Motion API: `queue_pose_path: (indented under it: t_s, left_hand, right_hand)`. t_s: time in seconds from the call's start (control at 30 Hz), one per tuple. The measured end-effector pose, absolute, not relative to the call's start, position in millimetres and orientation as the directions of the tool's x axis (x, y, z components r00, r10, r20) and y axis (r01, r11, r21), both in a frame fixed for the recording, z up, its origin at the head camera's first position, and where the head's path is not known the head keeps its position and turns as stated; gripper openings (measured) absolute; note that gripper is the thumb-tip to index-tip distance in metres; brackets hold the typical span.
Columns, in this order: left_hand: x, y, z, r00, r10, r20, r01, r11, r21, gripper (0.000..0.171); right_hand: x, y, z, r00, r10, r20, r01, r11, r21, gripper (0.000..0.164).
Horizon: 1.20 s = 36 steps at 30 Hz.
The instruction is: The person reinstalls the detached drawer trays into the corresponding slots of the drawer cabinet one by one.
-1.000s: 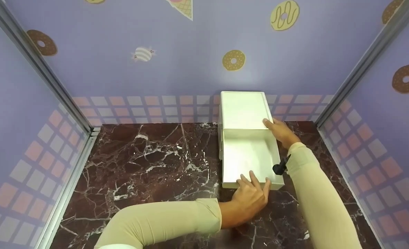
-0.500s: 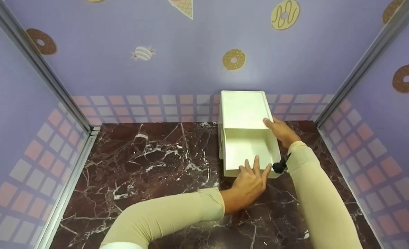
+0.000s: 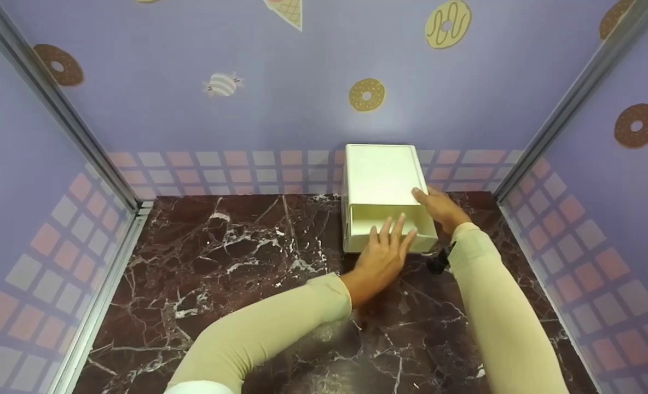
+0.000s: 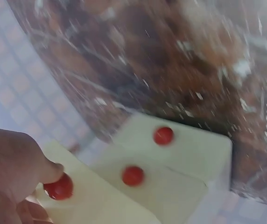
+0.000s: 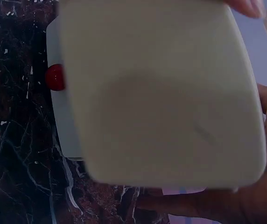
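Note:
A small white drawer cabinet (image 3: 384, 172) stands near the back wall, its top drawer (image 3: 423, 242) partly pulled out. Three round red knobs show in the left wrist view: the top knob (image 4: 61, 187), the middle knob (image 4: 132, 176) and the lowest knob (image 4: 163, 135). My left hand (image 3: 380, 262) lies against the top drawer's front, fingers stretched over its rim and thumb at the top knob. My right hand (image 3: 441, 209) steadies the cabinet's right side, thumb over the top edge. The drawer's pale side fills much of the right wrist view.
The cabinet rests on a dark red marble-look surface (image 3: 236, 262) with white veins. A purple back wall (image 3: 291, 98) with printed sweets rises behind it, and side walls with metal edge strips (image 3: 91, 312) close in left and right. A black device (image 3: 438, 261) sits at my right wrist.
My left hand has moved away from me, and the top drawer has slid well into the cabinet with it. The right hand has kept its place on the cabinet's side.

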State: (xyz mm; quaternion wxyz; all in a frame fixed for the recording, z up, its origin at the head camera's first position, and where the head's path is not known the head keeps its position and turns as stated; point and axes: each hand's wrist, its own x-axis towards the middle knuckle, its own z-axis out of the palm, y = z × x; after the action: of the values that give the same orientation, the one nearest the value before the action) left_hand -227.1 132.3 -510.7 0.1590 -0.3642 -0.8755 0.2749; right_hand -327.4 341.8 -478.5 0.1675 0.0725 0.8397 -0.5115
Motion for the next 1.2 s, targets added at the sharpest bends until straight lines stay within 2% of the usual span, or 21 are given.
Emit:
queue_pose_path:
  t_s: [0.33,0.7,1.2]
  left_hand:
    - [-264,143,-508,-0.703,0.681,0.203,0.524,0.69,-0.5,0.063]
    - [-285,147,-502,-0.775,0.623,0.106,0.55,0.748,-0.372,0.067]
    - [-290,148,-506,-0.766,0.626,0.145,0.536,0.747,-0.393,0.064]
  right_hand:
    - [-312,329,-448,-0.931,-0.087,-0.355,0.301,0.369,-0.879,0.062]
    - [-326,338,-479,-0.933,-0.062,-0.354,0.331,0.233,-0.914,0.063]
    - [-325,336,-483,-0.931,-0.064,-0.358,0.345,0.162,-0.925,0.062]
